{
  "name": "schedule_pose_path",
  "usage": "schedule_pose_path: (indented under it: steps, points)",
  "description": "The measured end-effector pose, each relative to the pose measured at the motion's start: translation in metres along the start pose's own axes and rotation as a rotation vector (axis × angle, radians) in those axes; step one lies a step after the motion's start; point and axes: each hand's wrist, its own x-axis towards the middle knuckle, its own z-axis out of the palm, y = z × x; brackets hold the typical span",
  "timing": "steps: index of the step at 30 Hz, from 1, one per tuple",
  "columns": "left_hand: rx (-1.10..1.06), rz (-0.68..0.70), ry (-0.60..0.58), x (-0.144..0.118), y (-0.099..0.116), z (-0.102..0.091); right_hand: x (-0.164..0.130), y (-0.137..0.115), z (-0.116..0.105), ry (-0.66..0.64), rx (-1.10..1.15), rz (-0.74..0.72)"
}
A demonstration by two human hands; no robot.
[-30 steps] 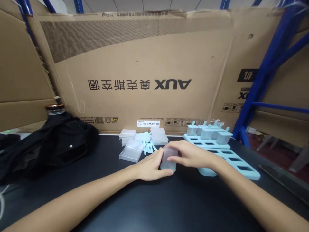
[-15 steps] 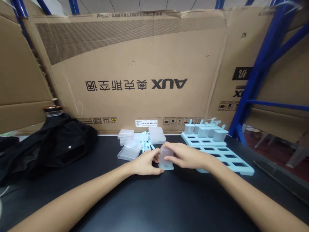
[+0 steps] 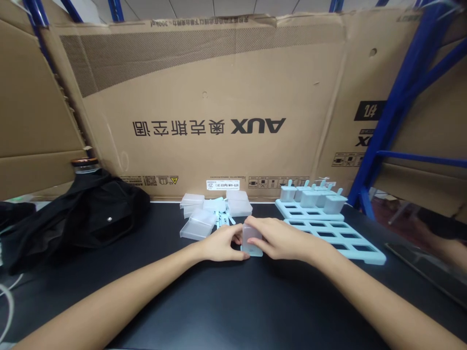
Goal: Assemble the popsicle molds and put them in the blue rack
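A translucent ice pop mould (image 3: 251, 233) stands on the black table between my hands, its wider pale-blue rim at the bottom. My left hand (image 3: 221, 243) curls around its left side, thumb tip at the rim. From the right, my right hand (image 3: 286, 238) grips the body with thumb and fingers. Behind my left hand lie several loose translucent moulds (image 3: 199, 224) and a pile of light-blue sticks (image 3: 222, 218). At the right, several moulds with stick handles (image 3: 309, 198) stand in the rear light-blue rack (image 3: 292, 209).
A second light-blue rack (image 3: 355, 245) with rectangular slots lies beyond my right forearm. A black bag (image 3: 105, 218) and a copper-lidded jar (image 3: 85, 165) are at the left. A cardboard panel (image 3: 204, 107) stands behind the table. A blue metal frame (image 3: 383, 126) rises at the right.
Both hands keep almost the same hold on the mould. The view has shifted slightly, and a blurred part of another person has appeared at the right edge.
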Motion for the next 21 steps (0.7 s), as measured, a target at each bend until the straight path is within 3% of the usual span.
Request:
schedule_pose_path:
  steps: [13,16,21]
  points:
    - [-0.007,-0.01,-0.005,-0.001,0.004,0.001,-0.007,-0.002,-0.007,0.032,0.036,0.033]
    - [0.027,-0.031,0.007,-0.001,0.004,0.001,-0.01,0.002,-0.02,0.178,0.035,0.032]
    - [0.045,-0.062,0.024,-0.003,0.006,0.002,-0.017,0.004,-0.052,0.543,0.036,0.032]
